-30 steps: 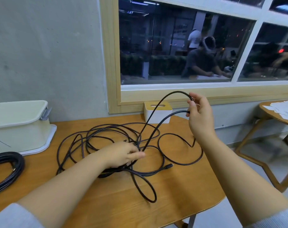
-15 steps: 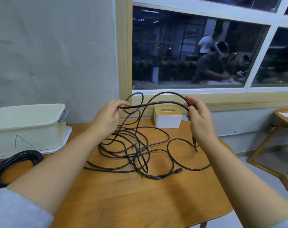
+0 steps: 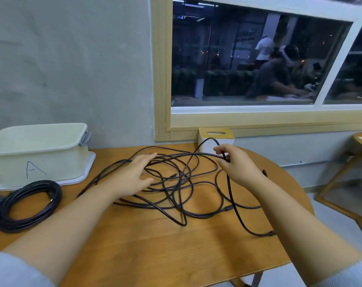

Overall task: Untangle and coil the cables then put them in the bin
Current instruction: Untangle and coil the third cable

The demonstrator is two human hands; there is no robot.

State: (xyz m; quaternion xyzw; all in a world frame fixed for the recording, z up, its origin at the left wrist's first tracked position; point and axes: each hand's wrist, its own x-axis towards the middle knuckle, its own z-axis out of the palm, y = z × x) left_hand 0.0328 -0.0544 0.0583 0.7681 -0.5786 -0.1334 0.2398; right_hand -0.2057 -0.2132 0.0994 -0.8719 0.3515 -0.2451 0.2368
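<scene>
Right hand pinching thin black tangled cable; left hand flat, open. Limp, light, snag-prone; best taken near an end.

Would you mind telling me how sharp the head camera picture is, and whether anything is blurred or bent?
Head view: the tangled cable and both hands are fairly sharp; the side table at right smears with motion blur; the window frame bows from wide-angle distortion; the glass reflects dim figures.
</scene>
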